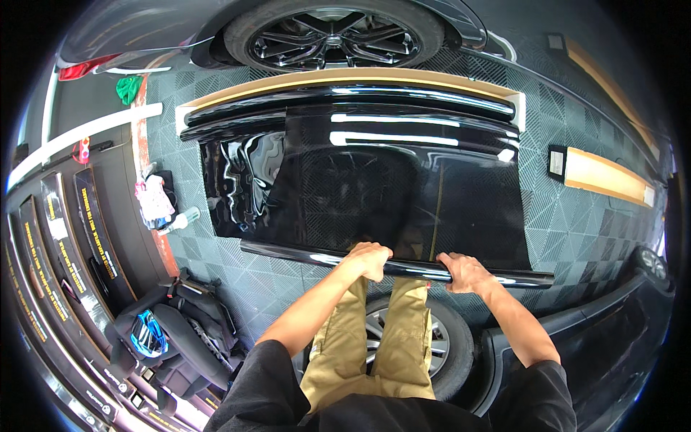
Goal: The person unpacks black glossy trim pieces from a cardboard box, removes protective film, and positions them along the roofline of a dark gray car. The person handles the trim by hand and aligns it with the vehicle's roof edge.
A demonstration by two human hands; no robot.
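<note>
A wide sheet of glossy dark tinted film (360, 180) stretches in front of me, see-through enough for the floor tiles to show. Its near end is wound into a thin dark film roll (317, 256) lying crosswise before my legs. Left of centre, my left hand (370, 261) is closed round this roll from above. Farther right, my right hand (466, 274) grips the same roll, fingers curled over it. The far end of the sheet meets a thicker black roll (345, 99) in a long open cardboard box (288, 86). On the left, the film ripples with bright reflections.
A car wheel (333, 40) stands beyond the box, another wheel (452, 349) behind my legs. An open long carton (608, 175) lies to the right. On the left are a black car seat (162, 324), a clear bottle (183, 218), cloths (154, 198) and several long boxes (101, 223).
</note>
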